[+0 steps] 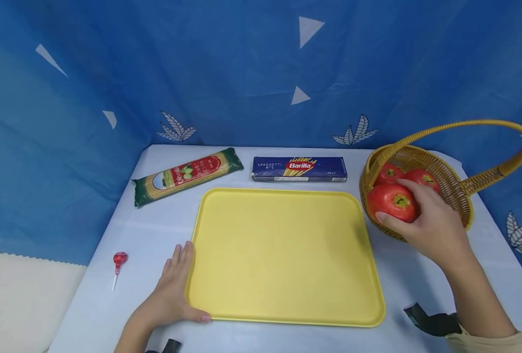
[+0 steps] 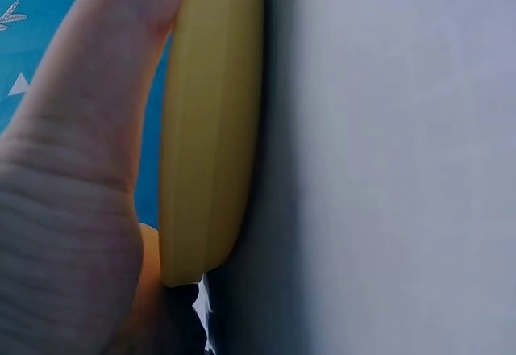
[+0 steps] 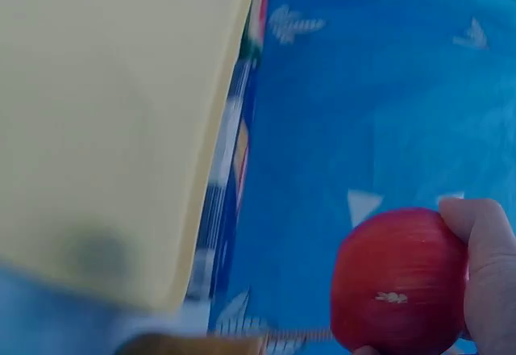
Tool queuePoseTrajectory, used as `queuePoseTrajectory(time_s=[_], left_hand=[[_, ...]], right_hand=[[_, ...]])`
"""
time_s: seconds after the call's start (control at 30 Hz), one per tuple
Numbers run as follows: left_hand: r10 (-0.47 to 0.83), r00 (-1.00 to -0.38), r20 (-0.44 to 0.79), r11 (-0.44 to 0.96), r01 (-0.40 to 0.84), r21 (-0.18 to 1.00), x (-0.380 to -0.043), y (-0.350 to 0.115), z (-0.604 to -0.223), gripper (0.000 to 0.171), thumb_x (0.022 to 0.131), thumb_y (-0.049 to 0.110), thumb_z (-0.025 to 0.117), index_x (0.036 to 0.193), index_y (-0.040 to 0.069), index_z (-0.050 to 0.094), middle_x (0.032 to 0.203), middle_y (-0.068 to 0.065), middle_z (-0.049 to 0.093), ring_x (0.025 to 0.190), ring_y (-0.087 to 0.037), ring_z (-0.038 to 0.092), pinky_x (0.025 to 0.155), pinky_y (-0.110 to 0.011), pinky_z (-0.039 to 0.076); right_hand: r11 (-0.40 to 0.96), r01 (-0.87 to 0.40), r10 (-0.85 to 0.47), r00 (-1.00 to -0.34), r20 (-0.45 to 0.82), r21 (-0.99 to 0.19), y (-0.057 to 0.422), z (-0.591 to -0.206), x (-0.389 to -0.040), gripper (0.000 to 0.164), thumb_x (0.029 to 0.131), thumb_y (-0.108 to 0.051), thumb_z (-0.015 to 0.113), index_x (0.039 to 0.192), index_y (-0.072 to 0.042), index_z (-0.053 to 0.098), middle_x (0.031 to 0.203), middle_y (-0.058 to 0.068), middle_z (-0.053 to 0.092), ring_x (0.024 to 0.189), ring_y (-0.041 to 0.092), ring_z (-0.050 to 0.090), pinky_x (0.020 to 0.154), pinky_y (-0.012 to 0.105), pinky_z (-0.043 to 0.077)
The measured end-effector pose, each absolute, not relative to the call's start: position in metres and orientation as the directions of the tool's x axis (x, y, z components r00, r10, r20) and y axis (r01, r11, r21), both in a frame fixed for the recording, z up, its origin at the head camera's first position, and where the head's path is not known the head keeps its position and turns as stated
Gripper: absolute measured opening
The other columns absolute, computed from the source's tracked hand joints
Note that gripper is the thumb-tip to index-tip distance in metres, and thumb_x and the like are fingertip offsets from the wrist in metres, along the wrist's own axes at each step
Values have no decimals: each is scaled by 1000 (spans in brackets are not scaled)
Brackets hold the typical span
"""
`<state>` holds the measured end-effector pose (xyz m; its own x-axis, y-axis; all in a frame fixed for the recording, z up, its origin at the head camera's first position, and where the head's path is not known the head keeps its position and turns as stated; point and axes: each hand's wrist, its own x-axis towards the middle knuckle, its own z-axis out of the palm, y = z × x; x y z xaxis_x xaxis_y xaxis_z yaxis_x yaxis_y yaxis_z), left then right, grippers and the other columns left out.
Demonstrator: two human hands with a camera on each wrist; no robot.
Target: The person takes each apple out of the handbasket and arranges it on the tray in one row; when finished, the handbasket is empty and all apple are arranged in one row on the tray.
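Note:
My right hand [image 1: 437, 228] grips a red apple [image 1: 386, 201] between thumb and fingers at the near left side of a wicker basket [image 1: 460, 198]. In the right wrist view the same apple [image 3: 395, 278] looks raised, with fingers at its right side. Two more red apples, one at the left [image 1: 389, 172] and another beside it [image 1: 426, 179], lie inside the basket. My left hand [image 1: 168, 294] rests against the near left corner of a yellow tray [image 1: 283, 255], fingers extended along its left edge and thumb at the front rim. The left wrist view shows the tray's side [image 2: 214, 129] close up.
Behind the tray lie a green-ended spaghetti packet [image 1: 188, 175] and a blue spaghetti box [image 1: 299, 169]. A red lollipop [image 1: 118, 264] is left of the tray. The basket's tall handle [image 1: 455, 123] arches up and rightward. Blue cloth [image 1: 225, 73] hangs behind the white table.

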<state>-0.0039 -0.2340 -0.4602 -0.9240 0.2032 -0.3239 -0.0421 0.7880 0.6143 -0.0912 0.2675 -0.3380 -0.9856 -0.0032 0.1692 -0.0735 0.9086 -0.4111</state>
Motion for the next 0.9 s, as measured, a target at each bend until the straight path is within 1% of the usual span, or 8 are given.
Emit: queuePoseTrajectory(time_s=[0.1,0.17,0.27,0.37,0.5,0.6,0.8,0.9], left_hand=[[208,-927,-312,784,-32,620,-4,-235,-464,160,45,71,88,160,15,-8,168,-13,-4,154,-35,-15,123,-60,-6],[211,-928,-306,782,-27,623,-4,-235,-466,160,45,71,88,160,15,-8,168,-13,-3,154,-35,-14,123,-60,-5],[210,-929,-304,784,-26,621,-4,-236,-468,161,44,71,89,160,15,-8,169,-13,-2,155,-35,-13,123,-61,-5],[200,-928,-313,788,-38,615,-5,-236,-469,162,43,71,89,160,16,-10,169,-12,-3,155,-35,-13,122,-62,-3],[183,-929,-321,789,-56,611,-5,-236,-470,163,42,71,89,160,17,-11,168,-14,-3,155,-35,-11,122,-64,-1],[174,-928,-330,792,-67,607,-5,-236,-470,161,43,70,89,160,17,-9,168,-15,-2,155,-36,-8,121,-65,1],[177,-924,-339,792,-71,606,-5,-235,-468,159,45,70,88,160,14,-6,168,-17,1,155,-38,-5,120,-66,2],[175,-922,-344,788,-78,611,-4,-235,-466,159,45,70,88,160,13,-6,168,-18,2,154,-39,-4,120,-67,2]], right_hand=[[897,-129,-72,-986,149,-423,238,-338,-93,86,77,-55,79,145,-13,45,135,23,52,112,44,52,76,68,53],[872,-163,-123,-986,116,-461,217,-343,-98,84,78,-58,77,144,-16,47,134,19,53,111,41,55,77,63,55],[819,-219,-219,-974,65,-530,181,-356,-110,82,79,-63,74,143,-19,48,134,13,55,111,35,59,81,55,58],[771,-261,-304,-952,24,-581,141,-372,-124,83,77,-67,73,143,-23,48,135,6,56,111,28,62,86,49,58],[747,-280,-374,-927,-33,-604,88,-391,-139,83,77,-68,72,144,-25,48,130,1,57,108,24,62,84,44,58],[746,-292,-409,-910,-66,-598,54,-401,-146,83,78,-68,70,145,-25,46,127,0,57,106,23,61,82,42,58],[736,-328,-464,-881,-88,-593,5,-411,-150,86,80,-68,68,149,-23,42,137,4,52,106,23,61,83,41,57],[731,-336,-475,-875,-89,-594,-14,-413,-148,86,81,-68,67,149,-23,40,136,4,51,104,22,61,82,38,57]])
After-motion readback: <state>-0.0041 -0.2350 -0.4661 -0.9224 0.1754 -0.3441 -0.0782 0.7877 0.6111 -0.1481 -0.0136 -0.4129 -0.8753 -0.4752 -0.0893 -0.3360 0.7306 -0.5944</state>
